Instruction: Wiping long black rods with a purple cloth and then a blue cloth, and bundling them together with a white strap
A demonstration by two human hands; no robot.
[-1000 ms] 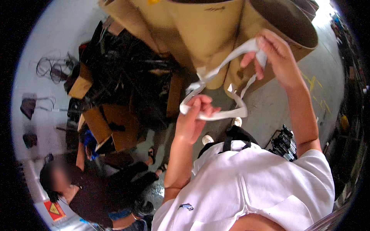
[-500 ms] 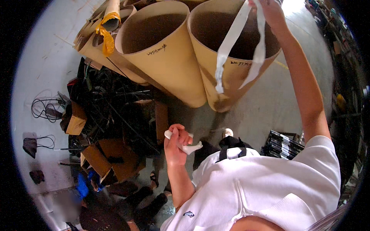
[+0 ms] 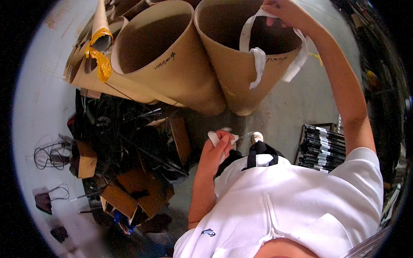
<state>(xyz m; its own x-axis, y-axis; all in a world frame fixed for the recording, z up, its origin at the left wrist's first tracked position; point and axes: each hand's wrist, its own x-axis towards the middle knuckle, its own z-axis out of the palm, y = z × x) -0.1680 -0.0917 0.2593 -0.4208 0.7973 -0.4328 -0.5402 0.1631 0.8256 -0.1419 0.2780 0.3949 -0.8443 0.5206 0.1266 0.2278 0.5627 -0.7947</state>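
Observation:
At the top right, my right hand [image 3: 280,13] is held over the mouth of a large brown cardboard tube [image 3: 254,79], fingers closed on a white strip [image 3: 258,66]. Two lengths of this strip dangle on either side of the hand, down past the tube's rim, and one end is crumpled. Lower down, in front of my body, my left hand [image 3: 216,148] is closed around another piece of white strip [image 3: 214,137], bunched up with its ends poking out between the fingers. Whether the two white pieces are the same material I cannot tell.
More big cardboard tubes [image 3: 172,71] stand to the left, one narrow tube [image 3: 102,41] wrapped in orange tape. Dark tangled items, open cardboard boxes [image 3: 122,200] and cables [image 3: 49,155] lie at left. A stack of black bundled rods [image 3: 320,148] sits at right.
My right hand has come lower with the strip, whose hanging lengths have swung and curled. My left hand has moved right and a little up. The view has shifted.

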